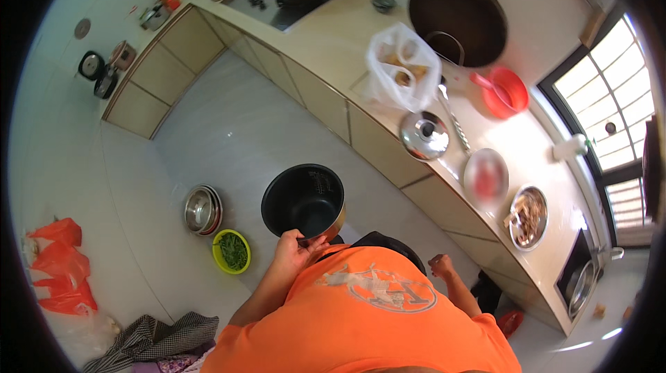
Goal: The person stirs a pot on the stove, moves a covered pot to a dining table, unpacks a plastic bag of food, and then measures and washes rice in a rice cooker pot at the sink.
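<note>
My left hand (297,252) grips the near rim of a deep rice cooker inner pot (304,206), held in front of my waist. Its inside is dark and looks empty, and its outside is copper-coloured. Over on the right, my right hand (441,266) hangs beside my body with fingers curled and nothing visible in it. The pot's mouth faces up towards the camera, and floor shows around it.
Counter (333,55) at right: steel lid (424,135), plastic bag (400,68), wok (458,19), red basin (507,93), dish of brown strips (528,218), sink (572,269). Floor at left: stacked steel bowls (200,210), yellow-green basin of greens (232,251). Far left: open rice cooker (104,79).
</note>
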Tool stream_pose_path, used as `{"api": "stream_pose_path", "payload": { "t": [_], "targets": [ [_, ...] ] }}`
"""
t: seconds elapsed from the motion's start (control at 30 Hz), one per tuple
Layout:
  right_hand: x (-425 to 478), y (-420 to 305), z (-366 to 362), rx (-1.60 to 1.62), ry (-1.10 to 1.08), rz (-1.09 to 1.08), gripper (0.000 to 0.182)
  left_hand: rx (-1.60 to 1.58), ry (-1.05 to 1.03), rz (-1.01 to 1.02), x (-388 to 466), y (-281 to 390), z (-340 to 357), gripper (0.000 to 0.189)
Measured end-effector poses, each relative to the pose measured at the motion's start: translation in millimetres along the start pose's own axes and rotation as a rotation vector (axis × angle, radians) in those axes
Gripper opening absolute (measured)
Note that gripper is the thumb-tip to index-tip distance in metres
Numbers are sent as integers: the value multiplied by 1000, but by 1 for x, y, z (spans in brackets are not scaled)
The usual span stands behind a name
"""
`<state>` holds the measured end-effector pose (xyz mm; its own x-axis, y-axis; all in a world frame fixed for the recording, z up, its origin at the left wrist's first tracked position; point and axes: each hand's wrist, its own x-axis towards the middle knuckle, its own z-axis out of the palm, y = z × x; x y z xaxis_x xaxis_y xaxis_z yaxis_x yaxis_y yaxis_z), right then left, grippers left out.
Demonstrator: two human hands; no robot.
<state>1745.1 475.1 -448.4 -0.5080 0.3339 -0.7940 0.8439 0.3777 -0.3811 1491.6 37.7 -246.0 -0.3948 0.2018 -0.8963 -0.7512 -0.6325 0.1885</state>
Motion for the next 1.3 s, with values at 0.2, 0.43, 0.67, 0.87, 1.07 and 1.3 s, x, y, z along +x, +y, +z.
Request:
{"api": "stream_pose_path", "payload": {
  "t": [0.2, 0.43, 0.67, 0.87, 1.07, 1.3],
  "targets": [
    [98, -88, 45, -367, -45, -315, 23, -34, -143, 204, 15, 115, -36, 48],
    [121, -358, 68, -281, 31, -461, 30, -131, -117, 394, 12, 258, -32, 37],
    [151, -580, 62, -430, 55, -729, 32, -298, -116, 478, 63, 375, -32, 40],
    [199, -799, 78, -510, -45, -936, 33, -481, 23, 422, 77, 478, -17, 53],
    [228, -1030, 121, -623, -182, -1205, 34, -584, 12, 621, 75, 569, -7, 69],
    [214, -1247, 191, -648, -290, -1418, 33, -699, 210, 672, 111, 696, -3, 57]
  ]
}}
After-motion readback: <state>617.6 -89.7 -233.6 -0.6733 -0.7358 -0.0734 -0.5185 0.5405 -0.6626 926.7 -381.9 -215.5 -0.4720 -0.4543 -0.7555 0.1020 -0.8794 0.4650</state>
